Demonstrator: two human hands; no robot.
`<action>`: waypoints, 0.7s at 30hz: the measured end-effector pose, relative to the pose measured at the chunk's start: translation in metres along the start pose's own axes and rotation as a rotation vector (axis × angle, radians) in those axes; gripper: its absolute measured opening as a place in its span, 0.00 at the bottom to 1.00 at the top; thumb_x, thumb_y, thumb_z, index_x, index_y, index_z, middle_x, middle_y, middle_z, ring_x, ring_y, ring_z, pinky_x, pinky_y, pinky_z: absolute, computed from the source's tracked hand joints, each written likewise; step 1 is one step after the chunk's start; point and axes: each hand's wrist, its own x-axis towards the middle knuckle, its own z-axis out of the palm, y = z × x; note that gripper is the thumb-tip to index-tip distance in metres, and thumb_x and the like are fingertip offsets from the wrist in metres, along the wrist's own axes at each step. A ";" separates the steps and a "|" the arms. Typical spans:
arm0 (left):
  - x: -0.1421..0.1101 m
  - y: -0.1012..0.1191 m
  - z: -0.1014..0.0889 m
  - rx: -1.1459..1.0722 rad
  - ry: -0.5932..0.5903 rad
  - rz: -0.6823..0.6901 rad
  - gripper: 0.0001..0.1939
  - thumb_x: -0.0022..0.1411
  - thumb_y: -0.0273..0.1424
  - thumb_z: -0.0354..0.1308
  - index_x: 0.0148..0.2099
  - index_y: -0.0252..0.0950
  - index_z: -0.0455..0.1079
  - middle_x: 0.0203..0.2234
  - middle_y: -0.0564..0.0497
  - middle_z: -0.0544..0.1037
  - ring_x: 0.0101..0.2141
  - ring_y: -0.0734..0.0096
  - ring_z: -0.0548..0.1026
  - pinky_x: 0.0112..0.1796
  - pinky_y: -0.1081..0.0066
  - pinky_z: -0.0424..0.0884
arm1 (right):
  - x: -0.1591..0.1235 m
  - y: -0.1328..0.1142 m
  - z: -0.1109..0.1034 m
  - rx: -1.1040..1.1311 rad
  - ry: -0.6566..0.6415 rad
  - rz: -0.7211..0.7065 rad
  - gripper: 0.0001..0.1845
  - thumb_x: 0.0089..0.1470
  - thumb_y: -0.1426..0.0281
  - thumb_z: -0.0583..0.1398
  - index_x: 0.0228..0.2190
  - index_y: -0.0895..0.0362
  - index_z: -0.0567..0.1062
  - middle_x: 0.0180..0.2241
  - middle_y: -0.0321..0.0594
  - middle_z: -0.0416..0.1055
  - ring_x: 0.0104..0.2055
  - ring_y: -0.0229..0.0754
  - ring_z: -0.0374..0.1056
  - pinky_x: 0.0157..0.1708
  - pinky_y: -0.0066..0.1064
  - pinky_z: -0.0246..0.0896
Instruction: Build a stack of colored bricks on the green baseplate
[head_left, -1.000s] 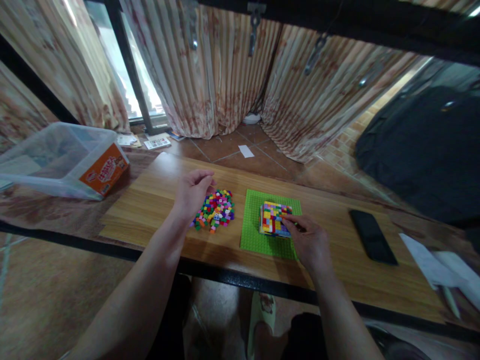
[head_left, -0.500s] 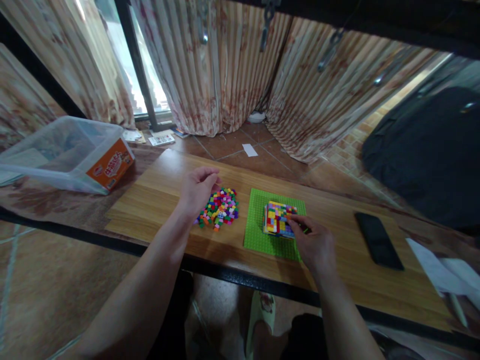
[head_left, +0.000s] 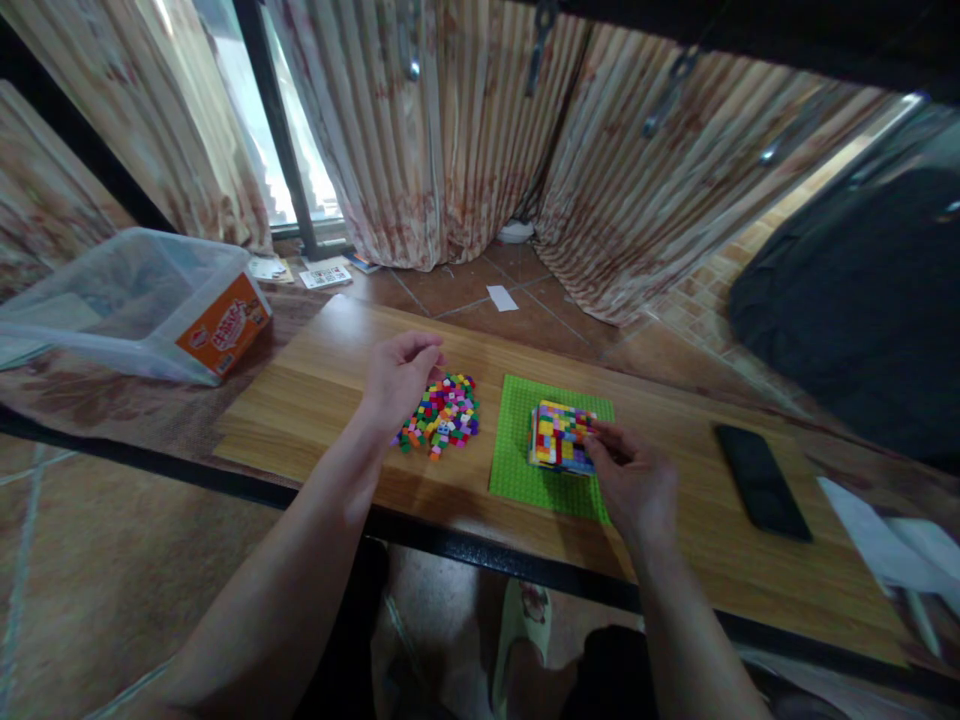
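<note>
Wood-grain board (head_left: 675, 480) lies beneath; at nine o'clock, a clear box (head_left: 142, 345), seemingly holding a pale sheet, bears an orange label (head_left: 223, 327) with blurred white characters. The left hand (head_left: 401, 378) curls by loose bricks (head_left: 448, 412) at seven, its pinch unclear; the right hand (head_left: 637, 480) presses its fingertips together at the brick block (head_left: 559, 438) on a green baseplate (head_left: 514, 450) at four.

Dark legwear (head_left: 609, 672) and 1 pale green slipper (head_left: 513, 625) with brownish print show.
</note>
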 end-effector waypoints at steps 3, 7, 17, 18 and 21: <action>0.001 -0.001 0.000 -0.001 -0.001 -0.008 0.06 0.53 0.24 0.58 0.34 0.32 0.75 0.21 0.53 0.77 0.19 0.79 0.72 0.24 0.79 0.67 | 0.000 0.003 0.001 -0.014 0.003 -0.005 0.21 0.50 0.57 0.61 0.40 0.59 0.80 0.34 0.49 0.80 0.31 0.45 0.75 0.33 0.37 0.71; 0.001 -0.002 0.000 0.009 0.001 -0.004 0.06 0.53 0.24 0.58 0.35 0.32 0.75 0.21 0.53 0.77 0.20 0.79 0.72 0.24 0.79 0.67 | 0.001 0.005 0.001 -0.002 0.011 0.016 0.21 0.49 0.57 0.62 0.39 0.59 0.80 0.34 0.48 0.80 0.30 0.45 0.74 0.32 0.37 0.71; 0.001 -0.002 0.000 0.026 -0.005 0.013 0.06 0.52 0.24 0.58 0.34 0.32 0.75 0.21 0.53 0.77 0.19 0.80 0.71 0.23 0.79 0.67 | 0.006 0.006 0.000 0.073 0.069 0.114 0.21 0.46 0.56 0.64 0.36 0.60 0.79 0.27 0.44 0.77 0.26 0.42 0.70 0.26 0.32 0.65; 0.001 -0.002 0.000 0.027 -0.006 0.012 0.06 0.52 0.24 0.58 0.34 0.32 0.75 0.21 0.53 0.77 0.19 0.80 0.71 0.24 0.80 0.67 | 0.006 0.007 0.000 0.033 0.072 0.107 0.22 0.47 0.55 0.64 0.36 0.60 0.80 0.27 0.44 0.77 0.25 0.41 0.69 0.25 0.32 0.64; 0.001 -0.003 0.000 0.027 -0.009 0.014 0.06 0.52 0.24 0.58 0.34 0.32 0.74 0.21 0.54 0.77 0.20 0.79 0.72 0.24 0.80 0.67 | 0.007 0.009 0.000 -0.048 0.069 0.098 0.24 0.46 0.53 0.64 0.35 0.59 0.81 0.28 0.44 0.76 0.25 0.40 0.66 0.25 0.32 0.61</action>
